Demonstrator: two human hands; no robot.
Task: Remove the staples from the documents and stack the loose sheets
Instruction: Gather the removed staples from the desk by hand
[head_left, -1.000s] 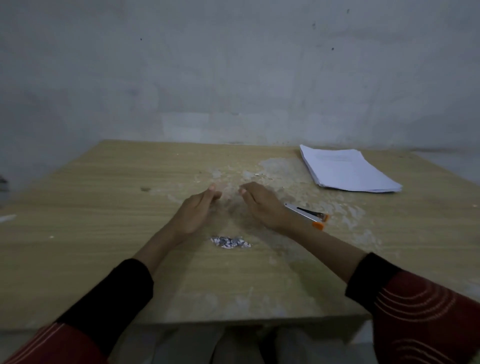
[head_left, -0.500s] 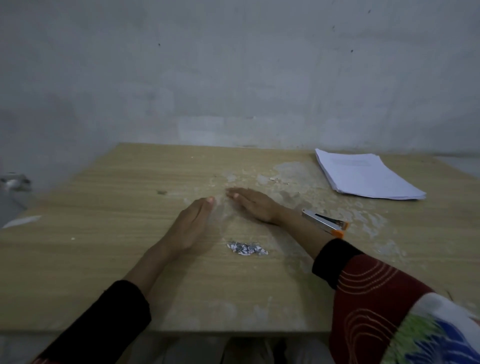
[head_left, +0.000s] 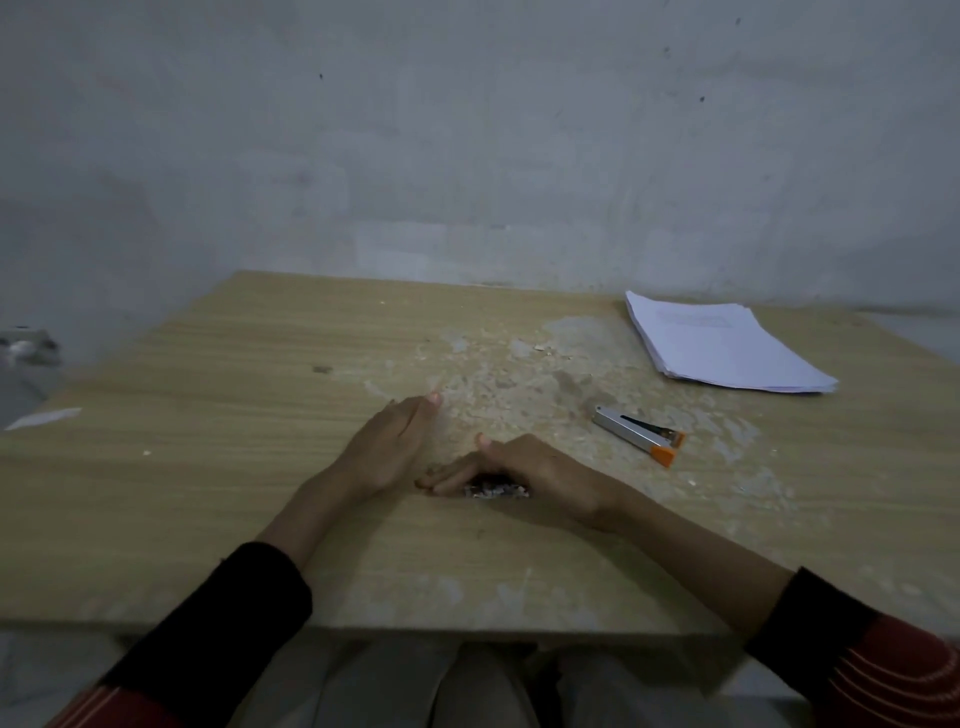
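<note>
the little heap of pulled staples (head_left: 496, 490) lies half under my right hand (head_left: 524, 467), its long axis running left to right, with my left hand (head_left: 392, 447) set on edge just beside it. both hands have straight fingers held together and grip nothing. i see no container; the stack of sheets (head_left: 722, 345) sits well apart at the far right, beyond the stapler (head_left: 639, 434).

The left sleeve (head_left: 218, 623) and the right sleeve (head_left: 857, 654) are dark red with wide black cuffs, and the right one has thin pale curved lines. The left hand (head_left: 392, 449) and the right hand (head_left: 524, 467) are bare.
</note>
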